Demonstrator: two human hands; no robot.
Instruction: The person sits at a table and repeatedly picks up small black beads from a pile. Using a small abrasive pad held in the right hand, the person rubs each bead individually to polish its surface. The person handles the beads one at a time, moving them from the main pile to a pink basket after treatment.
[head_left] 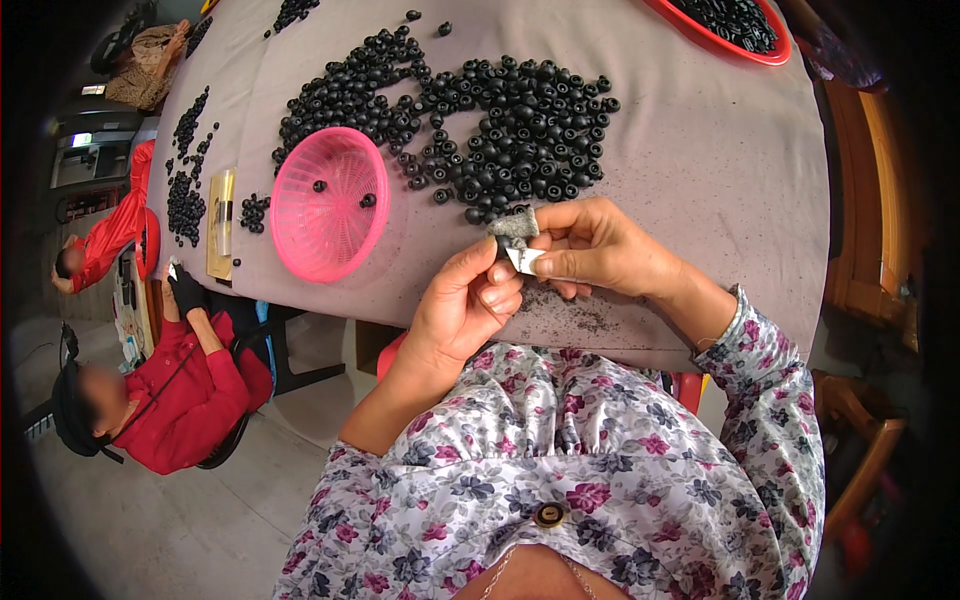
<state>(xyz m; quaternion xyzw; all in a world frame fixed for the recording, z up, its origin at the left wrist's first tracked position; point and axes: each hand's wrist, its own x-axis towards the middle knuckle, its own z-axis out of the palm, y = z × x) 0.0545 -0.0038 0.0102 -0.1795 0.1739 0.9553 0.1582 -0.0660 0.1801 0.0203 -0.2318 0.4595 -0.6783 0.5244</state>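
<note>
Your left hand pinches one black bead, probably; fingers partly hide it. Your right hand pinches one white scrap beside it, above desk. One pink basket: two loose beads inside.

Soft, fairly bright light falls evenly across the mauve-grey cloth-covered table, with small glints on the round black beads. Glare patches show at upper left. The brown wooden furniture at right bends and darkens toward the black fisheye rim.

Seated coworker — black hat, wooden furniture
</note>
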